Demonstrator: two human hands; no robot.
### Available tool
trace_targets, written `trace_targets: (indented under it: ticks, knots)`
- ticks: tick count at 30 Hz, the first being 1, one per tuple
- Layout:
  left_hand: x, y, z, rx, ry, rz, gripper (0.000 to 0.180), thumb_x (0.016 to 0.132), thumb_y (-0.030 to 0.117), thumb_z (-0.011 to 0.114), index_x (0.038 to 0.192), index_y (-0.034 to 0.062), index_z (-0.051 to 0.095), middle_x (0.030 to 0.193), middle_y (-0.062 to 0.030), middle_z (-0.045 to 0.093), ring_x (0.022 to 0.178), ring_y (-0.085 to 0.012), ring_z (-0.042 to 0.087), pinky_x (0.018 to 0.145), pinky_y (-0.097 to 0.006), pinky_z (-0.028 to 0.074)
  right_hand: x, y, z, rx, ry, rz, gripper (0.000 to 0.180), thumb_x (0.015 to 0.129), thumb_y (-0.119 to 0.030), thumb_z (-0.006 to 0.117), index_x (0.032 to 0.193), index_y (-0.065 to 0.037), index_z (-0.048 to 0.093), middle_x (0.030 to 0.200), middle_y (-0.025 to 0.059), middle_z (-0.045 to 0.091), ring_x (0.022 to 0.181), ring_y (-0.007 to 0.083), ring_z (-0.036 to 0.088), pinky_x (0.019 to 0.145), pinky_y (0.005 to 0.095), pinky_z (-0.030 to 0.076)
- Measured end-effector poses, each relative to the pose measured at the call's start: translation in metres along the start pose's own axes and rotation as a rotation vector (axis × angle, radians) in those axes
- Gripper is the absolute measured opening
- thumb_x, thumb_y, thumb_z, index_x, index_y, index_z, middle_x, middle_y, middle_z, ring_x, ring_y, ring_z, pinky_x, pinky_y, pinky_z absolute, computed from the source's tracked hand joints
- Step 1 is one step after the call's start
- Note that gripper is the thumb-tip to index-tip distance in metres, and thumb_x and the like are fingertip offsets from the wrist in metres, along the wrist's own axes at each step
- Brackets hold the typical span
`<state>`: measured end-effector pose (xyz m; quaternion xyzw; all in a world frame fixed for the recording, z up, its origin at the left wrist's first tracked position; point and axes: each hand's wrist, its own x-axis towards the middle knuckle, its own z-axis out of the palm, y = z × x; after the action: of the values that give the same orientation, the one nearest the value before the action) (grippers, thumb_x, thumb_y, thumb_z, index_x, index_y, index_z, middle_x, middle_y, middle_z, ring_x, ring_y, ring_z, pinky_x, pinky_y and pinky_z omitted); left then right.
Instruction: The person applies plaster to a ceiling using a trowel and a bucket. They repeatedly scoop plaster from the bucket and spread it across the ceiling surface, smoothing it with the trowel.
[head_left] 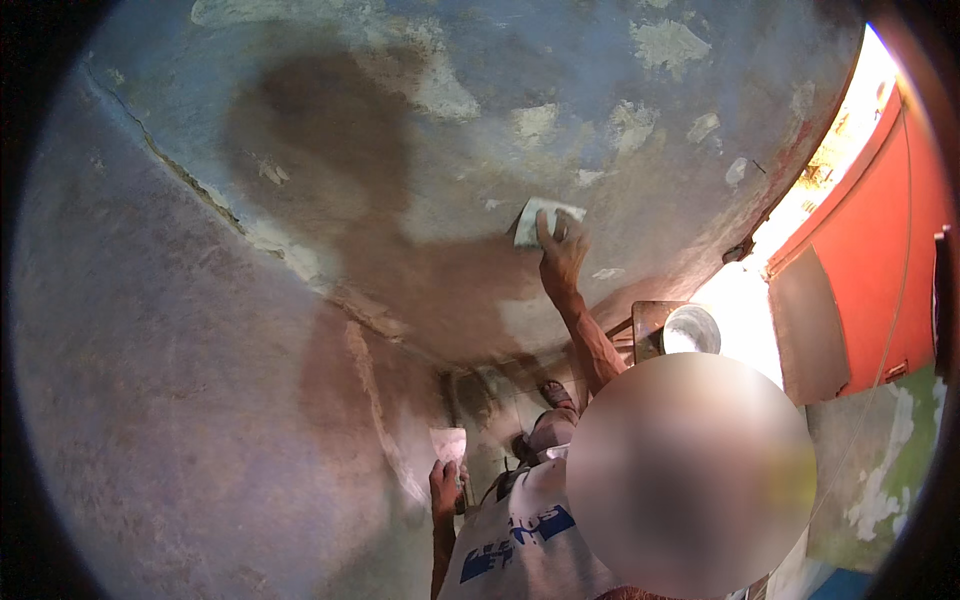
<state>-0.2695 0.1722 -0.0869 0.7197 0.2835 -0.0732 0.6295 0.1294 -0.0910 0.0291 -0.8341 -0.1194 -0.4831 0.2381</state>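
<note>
My right hand (563, 252) is raised against a rough blue-grey wall (480, 170). Its fingers grip a flat, pale putty spreader (530, 224), whose face lies on or close to the wall. Lighter patches of filler show on the wall around and above it. Low at the left, my left hand (445, 487) is closed round a putty knife (449, 441) with a broad, pale blade pointing up. That blade appears apart from the wall. A dark shadow of a head and arm falls across the wall left of the spreader.
A whitish bucket (691, 331) stands on a wooden stool (648, 318) to the right. Beyond are an orange-red panel (880, 240) and a brown board (808, 325). A cracked wall corner (190, 178) runs diagonally at the left. A sandalled foot (556, 393) shows below.
</note>
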Motion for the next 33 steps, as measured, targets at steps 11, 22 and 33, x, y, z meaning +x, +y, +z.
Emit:
trace_targets:
  ticks: [11,22,33]
  knots:
    - [-0.003,0.007,-0.004,0.051,0.047,0.042,0.021,0.094,0.019,0.048,0.093,-0.0004,0.054,0.081,-0.0091,0.064,0.067,-0.0162,0.06,0.057,-0.031,0.045,-0.04,0.017,-0.058,0.257,-0.04,0.446,0.05,0.081,0.006,0.051,0.128,-0.011,0.057,0.112,0.0199,0.055,0.105,0.0347,0.051,0.089,0.0392,0.041]
    - [0.0,0.056,0.026,-0.014,-0.007,0.009,0.032,0.097,0.03,0.043,0.107,0.0027,0.055,0.083,-0.0077,0.064,0.063,-0.0153,0.057,0.051,-0.032,0.044,-0.203,-0.018,0.013,0.374,-0.962,0.307,0.031,0.081,-0.008,0.059,0.111,-0.006,0.065,0.096,0.0145,0.064,0.092,0.0325,0.062,0.076,0.0444,0.049]
    - [0.037,0.055,0.033,-0.126,-0.147,0.14,0.036,0.099,0.032,0.043,0.108,-0.0017,0.054,0.086,-0.0127,0.062,0.069,-0.0224,0.059,0.06,-0.037,0.047,-0.135,-0.051,-0.111,1.332,-1.296,1.299,0.041,0.092,-0.031,0.058,0.119,0.0,0.057,0.102,0.0032,0.061,0.088,0.0132,0.055,0.08,0.0287,0.044]
